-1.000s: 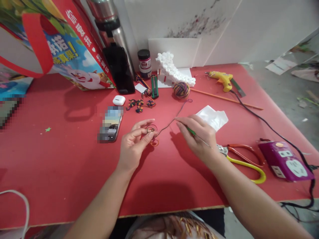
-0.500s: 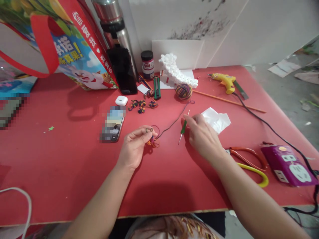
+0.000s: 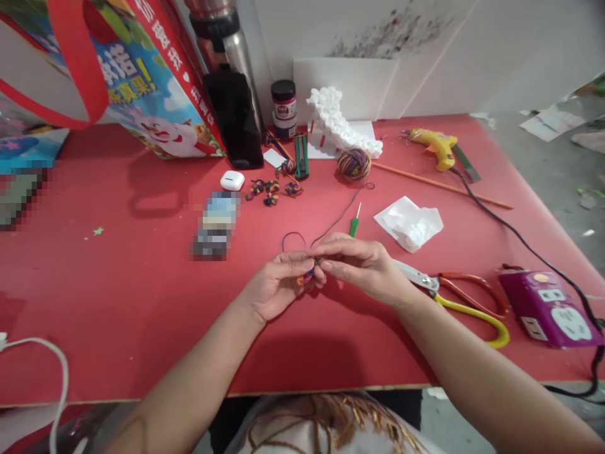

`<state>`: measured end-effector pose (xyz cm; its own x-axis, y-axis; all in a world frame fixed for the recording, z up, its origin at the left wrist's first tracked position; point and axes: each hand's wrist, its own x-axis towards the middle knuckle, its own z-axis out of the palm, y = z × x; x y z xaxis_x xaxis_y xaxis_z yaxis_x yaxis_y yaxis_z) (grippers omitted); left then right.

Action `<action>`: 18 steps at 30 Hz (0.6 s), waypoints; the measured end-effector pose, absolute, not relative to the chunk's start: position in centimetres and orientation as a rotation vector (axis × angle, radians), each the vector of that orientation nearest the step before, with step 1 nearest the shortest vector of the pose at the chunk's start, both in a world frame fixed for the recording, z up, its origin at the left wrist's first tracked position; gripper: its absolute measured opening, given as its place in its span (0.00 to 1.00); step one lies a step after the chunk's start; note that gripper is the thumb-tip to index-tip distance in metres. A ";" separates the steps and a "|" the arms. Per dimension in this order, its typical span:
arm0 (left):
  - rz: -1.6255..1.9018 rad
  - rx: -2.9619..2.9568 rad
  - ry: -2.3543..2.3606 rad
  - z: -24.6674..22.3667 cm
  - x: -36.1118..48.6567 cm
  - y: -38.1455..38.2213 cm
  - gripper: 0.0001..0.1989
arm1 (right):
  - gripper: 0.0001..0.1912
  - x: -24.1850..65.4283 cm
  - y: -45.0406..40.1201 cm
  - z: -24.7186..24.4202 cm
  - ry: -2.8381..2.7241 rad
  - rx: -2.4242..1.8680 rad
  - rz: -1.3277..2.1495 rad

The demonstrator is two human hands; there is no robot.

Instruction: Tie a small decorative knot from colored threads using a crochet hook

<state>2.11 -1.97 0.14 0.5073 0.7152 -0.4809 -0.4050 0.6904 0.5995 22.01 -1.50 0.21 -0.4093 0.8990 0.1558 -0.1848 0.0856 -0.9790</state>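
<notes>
My left hand (image 3: 278, 284) pinches a small multicoloured piece of crocheted yarn (image 3: 305, 279) just above the table, its fingers closed. From the right, the closed fingertips of my right hand (image 3: 362, 268) meet the same piece; fingers cover most of it. A thin loop of yarn (image 3: 293, 234) stands up behind the left fingers. A strand runs from the piece toward a ball of variegated yarn (image 3: 354, 165) farther back. On the table just beyond my right hand lies a crochet hook with a green handle (image 3: 354, 227), its lower end hidden by the hand.
Scissors with red and yellow handles (image 3: 472, 321) lie beside my right forearm, near a purple power socket (image 3: 543, 309). Crumpled white paper (image 3: 409, 224), a yellow glue gun (image 3: 437, 148), a phone (image 3: 217, 227), an earbud case (image 3: 232, 181) and small crocheted flowers (image 3: 270, 189) surround the hands.
My right hand has left the crochet hook on the table and moved left to the yarn piece. My left hand has shifted slightly right with the piece.
</notes>
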 end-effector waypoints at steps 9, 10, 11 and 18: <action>0.636 0.558 0.768 0.2 2.3 -1.9 0.16 | 0.04 21.8 -1.9 1.1 -1.453 -0.806 1.372; 0.632 0.569 0.765 0.2 2.3 -1.9 0.15 | 0.05 21.8 -2.0 1.2 -1.479 -0.828 1.337; 0.625 0.581 0.760 0.2 2.3 -1.9 0.15 | 0.06 21.8 -2.1 1.3 -1.504 -0.845 1.309; 0.647 0.643 0.768 0.2 2.6 -2.1 0.17 | 0.12 21.7 -2.4 1.5 -1.469 -0.949 1.327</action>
